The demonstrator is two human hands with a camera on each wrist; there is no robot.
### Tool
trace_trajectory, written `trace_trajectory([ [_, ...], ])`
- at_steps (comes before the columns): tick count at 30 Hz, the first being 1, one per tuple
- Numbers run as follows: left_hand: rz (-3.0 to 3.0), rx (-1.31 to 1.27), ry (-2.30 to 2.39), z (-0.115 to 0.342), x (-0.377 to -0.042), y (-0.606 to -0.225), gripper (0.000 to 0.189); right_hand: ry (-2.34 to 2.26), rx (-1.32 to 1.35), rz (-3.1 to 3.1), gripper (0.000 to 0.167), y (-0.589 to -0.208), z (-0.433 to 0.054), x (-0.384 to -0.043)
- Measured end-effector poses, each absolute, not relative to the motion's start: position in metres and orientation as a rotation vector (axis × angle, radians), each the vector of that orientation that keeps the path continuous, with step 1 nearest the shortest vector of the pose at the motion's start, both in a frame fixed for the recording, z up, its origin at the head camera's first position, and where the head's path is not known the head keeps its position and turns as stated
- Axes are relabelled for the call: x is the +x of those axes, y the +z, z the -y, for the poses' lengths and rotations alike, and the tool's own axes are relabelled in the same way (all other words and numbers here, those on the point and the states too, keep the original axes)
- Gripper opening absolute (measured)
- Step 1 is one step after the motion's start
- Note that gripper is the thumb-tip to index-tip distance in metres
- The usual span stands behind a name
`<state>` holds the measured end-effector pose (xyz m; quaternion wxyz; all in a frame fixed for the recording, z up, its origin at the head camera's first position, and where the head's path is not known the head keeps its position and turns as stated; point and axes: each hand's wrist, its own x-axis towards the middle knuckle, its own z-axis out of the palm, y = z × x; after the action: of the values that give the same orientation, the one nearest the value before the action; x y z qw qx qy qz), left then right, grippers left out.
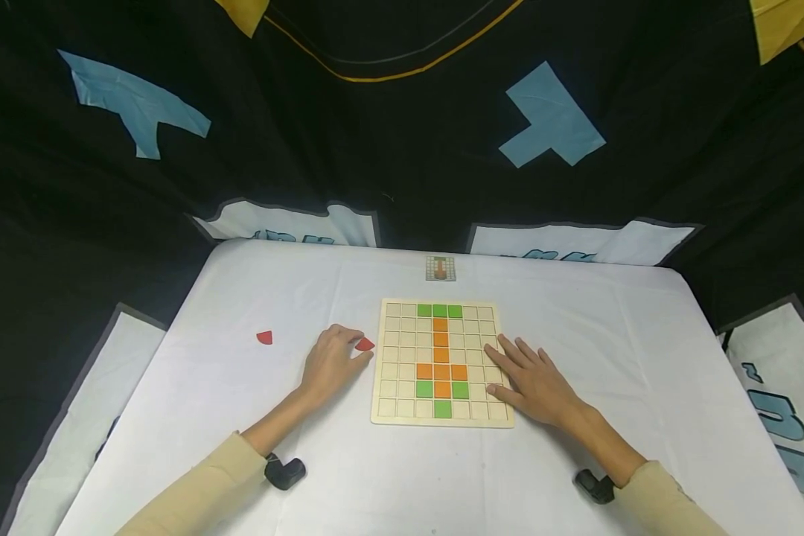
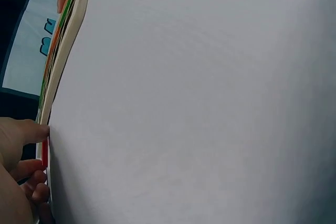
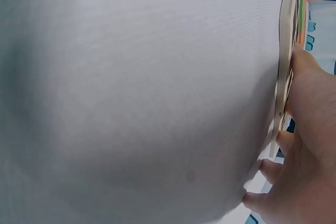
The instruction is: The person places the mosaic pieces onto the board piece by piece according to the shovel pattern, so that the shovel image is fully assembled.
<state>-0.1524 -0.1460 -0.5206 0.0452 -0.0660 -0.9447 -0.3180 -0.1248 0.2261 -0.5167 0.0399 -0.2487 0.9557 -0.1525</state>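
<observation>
A square wooden grid board (image 1: 402, 400) lies flat, with green tiles (image 1: 440, 310) along its top and lower part. Orange tiles (image 1: 441, 339) form a column and a crossbar between them. Just left of the board, my left hand (image 1: 331, 365) pinches a red quarter-round piece (image 1: 365, 344) between thumb and fingers. That red piece (image 2: 45, 153) shows edge-on in the left wrist view. My right hand (image 1: 539, 380) rests with spread fingers over the board's right edge; in the right wrist view its thumb (image 3: 304, 61) lies on the board's rim.
Another red piece (image 1: 264, 337) lies on the white tablecloth (image 1: 388, 476), left of my left hand. Beyond the board sits a small pattern card (image 1: 440, 269). A black cloth (image 1: 402, 156) with blue and yellow patches hangs behind the table.
</observation>
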Motion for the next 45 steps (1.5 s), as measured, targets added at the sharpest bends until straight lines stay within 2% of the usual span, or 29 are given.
trace_trajectory([
  [7,2.878,-0.203,-0.944,0.144,-0.155,-0.521,0.029,-0.466,-0.774,-2.937,0.068,-0.518,-0.227,-0.125],
  [15,2.865,-0.222,-0.987,0.142,-0.152,-0.521,0.029,-0.464,-0.770,-2.934,0.069,-0.519,-0.227,-0.125],
  [20,2.824,-0.396,-1.003,0.132,-0.143,-0.514,0.028,-0.471,-0.775,-2.929,0.069,-0.519,-0.228,-0.125],
  [26,2.777,-0.730,-1.055,0.114,-0.130,-0.504,0.028,-0.481,-0.778,-2.920,0.069,-0.520,-0.228,-0.125],
  [35,2.712,-1.209,-0.945,0.097,-0.114,-0.511,0.020,-0.483,-0.781,-2.918,0.069,-0.520,-0.228,-0.126],
  [45,2.661,-1.321,-0.832,0.095,-0.111,-0.516,0.021,-0.484,-0.773,-2.914,0.068,-0.517,-0.227,-0.126],
])
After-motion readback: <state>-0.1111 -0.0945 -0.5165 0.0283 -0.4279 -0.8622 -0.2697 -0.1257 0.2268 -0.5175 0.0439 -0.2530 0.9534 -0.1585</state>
